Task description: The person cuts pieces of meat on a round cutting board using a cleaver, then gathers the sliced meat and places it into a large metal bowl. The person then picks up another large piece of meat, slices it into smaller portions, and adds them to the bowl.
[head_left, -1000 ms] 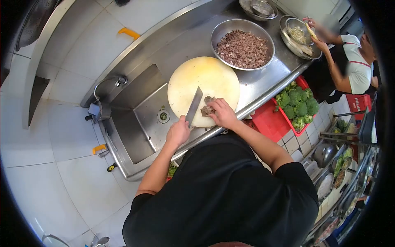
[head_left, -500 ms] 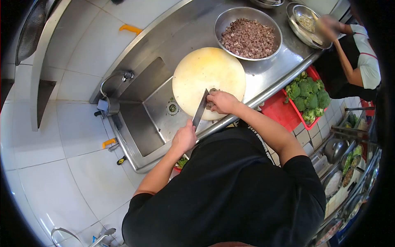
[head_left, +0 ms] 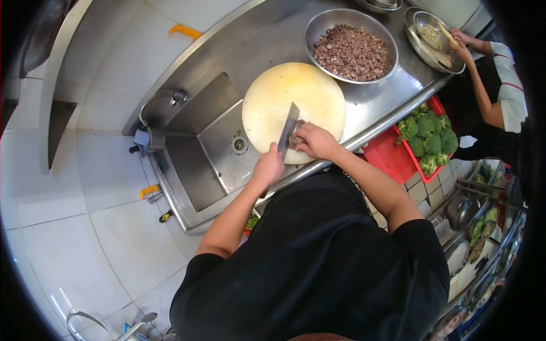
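My left hand [head_left: 269, 167] is closed round the handle of a cleaver [head_left: 289, 126], its blade reaching up over the round chopping board [head_left: 278, 85]. Close to the right of the blade, my right hand [head_left: 316, 141] presses a small piece of brownish meat [head_left: 294, 140] on the board near its front edge. Its bent fingers partly cover the meat, so whether the blade touches it I cannot tell. Beyond the board stands a steel bowl [head_left: 310, 34] full of diced brown meat [head_left: 352, 54].
The board overhangs a steel sink [head_left: 205, 190] with a tap [head_left: 178, 98]. A red crate [head_left: 437, 105] of broccoli [head_left: 429, 133] sits below the counter edge. At the far right, a co-worker's hands [head_left: 462, 45] are at a bowl with a strainer [head_left: 429, 29].
The cleaver and my left hand have moved up and to the right, with the blade's tip higher over the board. My right hand stays on the meat. The view has shifted slightly.
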{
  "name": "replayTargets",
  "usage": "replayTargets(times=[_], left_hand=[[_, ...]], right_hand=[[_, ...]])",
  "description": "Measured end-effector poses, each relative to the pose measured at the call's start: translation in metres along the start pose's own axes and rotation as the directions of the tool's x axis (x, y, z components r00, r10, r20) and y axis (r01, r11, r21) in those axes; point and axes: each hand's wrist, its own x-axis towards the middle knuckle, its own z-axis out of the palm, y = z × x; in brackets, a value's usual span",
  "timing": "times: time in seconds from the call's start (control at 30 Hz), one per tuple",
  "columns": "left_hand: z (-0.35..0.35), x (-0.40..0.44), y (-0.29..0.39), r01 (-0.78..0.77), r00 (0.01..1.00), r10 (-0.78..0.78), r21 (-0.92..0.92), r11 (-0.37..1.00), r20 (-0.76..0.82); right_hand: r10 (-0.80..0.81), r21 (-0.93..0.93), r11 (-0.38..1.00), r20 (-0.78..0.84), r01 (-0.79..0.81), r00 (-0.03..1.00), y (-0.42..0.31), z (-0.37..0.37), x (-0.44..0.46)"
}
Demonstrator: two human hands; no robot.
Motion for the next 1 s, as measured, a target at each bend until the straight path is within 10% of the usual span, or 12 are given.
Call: replayTargets(times=[0.17, 0.37, 0.57, 1.0], left_hand=[[-0.018, -0.044, -0.004, 0.052, 0.994, -0.058, 0.059, 0.997, 0.097], [-0.003, -0.001, -0.003, 0.01, 1.0, -0.01, -0.013, 1.0, 0.021], [-0.026, -0.001, 0.012, -0.069, 0.997, 0.069, 0.013, 0.998, -0.041], [-0.003, 0.012, 0.024, -0.035, 0.999, 0.035, 0.013, 0.999, 0.033]], right_hand=[[-0.187, -0.205, 0.97, -0.271, 0.133, 0.944, 0.002, 0.017, -0.017], [-0.064, -0.002, 0.998, -0.329, 0.068, 0.942, -0.009, 0.014, -0.026], [-0.192, -0.25, 0.956, -0.128, 0.156, 0.973, -0.009, 0.011, -0.007], [-0.115, -0.109, 0.989, -0.152, 0.099, 0.982, -0.003, 0.018, -0.015]])
